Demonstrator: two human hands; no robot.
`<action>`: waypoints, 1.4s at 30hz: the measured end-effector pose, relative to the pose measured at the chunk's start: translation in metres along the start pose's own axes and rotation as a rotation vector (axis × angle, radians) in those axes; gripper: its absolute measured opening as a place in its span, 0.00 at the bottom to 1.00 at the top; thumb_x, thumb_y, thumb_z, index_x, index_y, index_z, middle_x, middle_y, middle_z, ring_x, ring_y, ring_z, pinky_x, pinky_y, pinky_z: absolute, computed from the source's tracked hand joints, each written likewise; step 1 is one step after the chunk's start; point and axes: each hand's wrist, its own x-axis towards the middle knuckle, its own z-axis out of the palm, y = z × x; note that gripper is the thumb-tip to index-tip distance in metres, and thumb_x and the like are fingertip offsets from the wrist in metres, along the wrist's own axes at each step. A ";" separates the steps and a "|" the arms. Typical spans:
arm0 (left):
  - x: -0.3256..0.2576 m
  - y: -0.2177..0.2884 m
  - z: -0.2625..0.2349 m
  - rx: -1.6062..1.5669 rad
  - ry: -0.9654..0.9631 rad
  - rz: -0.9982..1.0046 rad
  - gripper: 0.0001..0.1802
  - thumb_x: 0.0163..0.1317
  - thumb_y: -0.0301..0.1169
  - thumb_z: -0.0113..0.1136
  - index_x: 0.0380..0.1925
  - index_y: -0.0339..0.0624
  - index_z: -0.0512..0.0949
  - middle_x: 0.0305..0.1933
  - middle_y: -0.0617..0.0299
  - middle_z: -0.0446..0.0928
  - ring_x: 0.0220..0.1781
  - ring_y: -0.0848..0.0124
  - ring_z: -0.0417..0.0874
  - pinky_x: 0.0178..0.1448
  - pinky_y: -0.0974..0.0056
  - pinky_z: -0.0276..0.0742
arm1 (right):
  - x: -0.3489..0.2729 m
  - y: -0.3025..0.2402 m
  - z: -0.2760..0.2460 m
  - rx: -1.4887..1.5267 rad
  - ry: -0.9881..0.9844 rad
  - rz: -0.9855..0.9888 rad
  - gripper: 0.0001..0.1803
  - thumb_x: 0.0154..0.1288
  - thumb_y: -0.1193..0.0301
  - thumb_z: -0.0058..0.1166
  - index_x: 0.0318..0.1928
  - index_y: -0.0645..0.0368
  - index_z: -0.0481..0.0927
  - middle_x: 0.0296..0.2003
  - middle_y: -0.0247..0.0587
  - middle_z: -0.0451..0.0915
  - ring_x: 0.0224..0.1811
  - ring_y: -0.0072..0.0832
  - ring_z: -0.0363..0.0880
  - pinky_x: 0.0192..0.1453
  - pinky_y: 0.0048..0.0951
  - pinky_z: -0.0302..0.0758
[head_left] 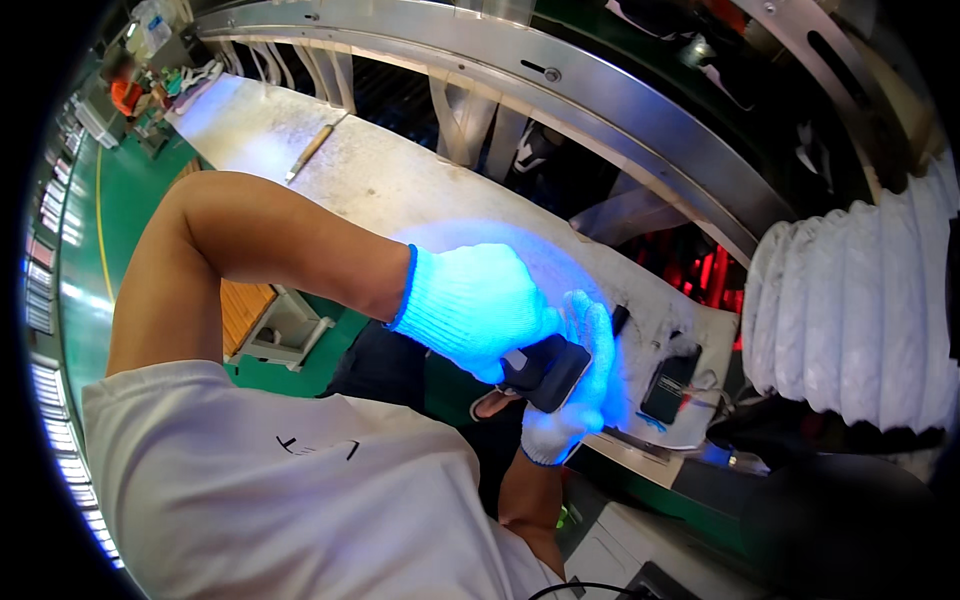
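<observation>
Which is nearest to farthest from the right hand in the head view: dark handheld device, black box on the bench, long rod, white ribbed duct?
1. Dark handheld device, held by the right hand.
2. Black box, just right on the bench.
3. White ribbed duct, far right.
4. Long rod, upper left.

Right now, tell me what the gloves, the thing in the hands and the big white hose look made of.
White gloves on the left hand and right hand: knitted fabric, ribbed weave, blue cuff trim. Dark rectangular handheld device: probably matte plastic. White ribbed duct hose: flexible fabric or plastic, judging by soft pleats.
</observation>
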 end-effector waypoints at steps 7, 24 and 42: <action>0.008 0.011 0.004 0.003 0.076 0.149 0.20 0.59 0.36 0.80 0.49 0.39 0.89 0.39 0.47 0.90 0.39 0.46 0.93 0.43 0.48 0.89 | -0.004 -0.022 0.001 -0.138 0.052 0.052 0.58 0.81 0.29 0.50 0.88 0.65 0.57 0.86 0.59 0.63 0.86 0.52 0.66 0.89 0.56 0.65; -0.010 0.005 0.060 -0.084 0.410 0.219 0.36 0.54 0.46 0.84 0.61 0.46 0.81 0.48 0.56 0.89 0.45 0.50 0.93 0.39 0.46 0.88 | -0.017 -0.057 -0.029 -0.660 -0.102 0.018 0.46 0.86 0.46 0.55 0.86 0.67 0.62 0.83 0.61 0.68 0.84 0.55 0.69 0.88 0.56 0.65; -0.033 0.017 0.145 -0.038 0.983 0.429 0.18 0.65 0.48 0.80 0.46 0.50 0.90 0.51 0.58 0.92 0.50 0.62 0.96 0.44 0.59 0.92 | -0.050 -0.086 0.006 -0.376 0.030 0.466 0.39 0.87 0.56 0.51 0.81 0.78 0.70 0.84 0.63 0.67 0.85 0.47 0.69 0.89 0.51 0.63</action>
